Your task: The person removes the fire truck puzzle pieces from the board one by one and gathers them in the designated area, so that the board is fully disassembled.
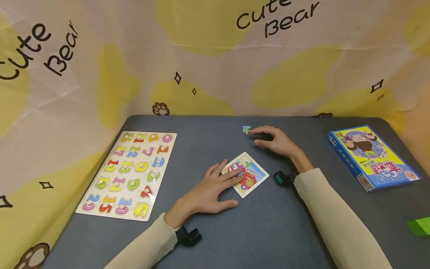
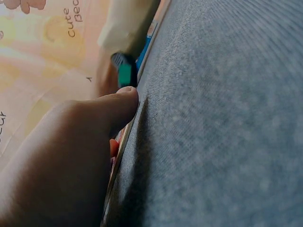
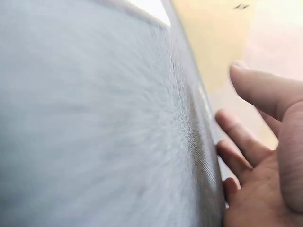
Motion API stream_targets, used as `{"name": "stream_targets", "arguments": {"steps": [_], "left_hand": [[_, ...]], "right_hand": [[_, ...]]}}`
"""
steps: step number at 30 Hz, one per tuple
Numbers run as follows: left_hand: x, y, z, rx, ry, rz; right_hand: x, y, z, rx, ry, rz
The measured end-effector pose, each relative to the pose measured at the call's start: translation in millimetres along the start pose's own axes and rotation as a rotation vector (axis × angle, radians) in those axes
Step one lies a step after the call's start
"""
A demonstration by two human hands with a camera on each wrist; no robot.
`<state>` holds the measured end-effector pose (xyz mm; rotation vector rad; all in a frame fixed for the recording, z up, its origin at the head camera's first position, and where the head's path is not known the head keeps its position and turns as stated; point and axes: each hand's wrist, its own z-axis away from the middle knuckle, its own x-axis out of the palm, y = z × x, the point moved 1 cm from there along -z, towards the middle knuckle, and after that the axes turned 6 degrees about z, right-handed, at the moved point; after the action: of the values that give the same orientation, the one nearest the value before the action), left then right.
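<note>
My left hand (image 1: 211, 190) lies with spread, mostly straight fingers over the left part of a small square puzzle board (image 1: 258, 172), which is turned like a diamond. A red fire engine with a ladder shows on the board; part of it is hidden under my fingers. In the left wrist view, the left thumb (image 2: 120, 106) stretches out just above the table. Farther back, my right hand (image 1: 277, 142) hovers with loosely bent, parted fingers, its fingertips right at a small green and blue puzzle piece (image 1: 246, 129). The right wrist view shows nothing held in its fingers.
On the left of the grey table (image 1: 208, 134) lies a white board (image 1: 158, 149) of colourful knobbed numbers. A blue and yellow box (image 1: 376, 157) lies on the right, with a green block (image 1: 420, 226) at the right edge. A printed cloth (image 1: 215, 63) hangs behind.
</note>
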<state>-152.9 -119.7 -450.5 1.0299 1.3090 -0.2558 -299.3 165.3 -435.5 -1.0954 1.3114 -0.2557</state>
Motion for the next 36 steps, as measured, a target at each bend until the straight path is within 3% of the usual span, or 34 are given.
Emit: {"name": "stream_targets", "arguments": {"steps": [6,13,21,30,36], "left_hand": [[-0.1,2.0,-2.7,0.0,0.007,-0.02],[1.8,2.3,-7.6,0.006,0.015,-0.031],[-1.0,2.1,-3.4,-0.013,0.041,-0.027],[-3.6,3.8,-4.4,0.053,0.146,-0.077],[-3.2,3.3,-7.3,0.064,0.208,-0.095]], "right_hand": [[1,-6,41.2,-0.018,-0.101,0.049],[3,-12,78.9,-0.057,-0.109,0.188],[11,-15,83.3,-0.045,-0.094,0.25],[19,-8,80.2,-0.092,0.069,0.247],[22,-20,80.1,-0.052,-0.038,0.35]]}}
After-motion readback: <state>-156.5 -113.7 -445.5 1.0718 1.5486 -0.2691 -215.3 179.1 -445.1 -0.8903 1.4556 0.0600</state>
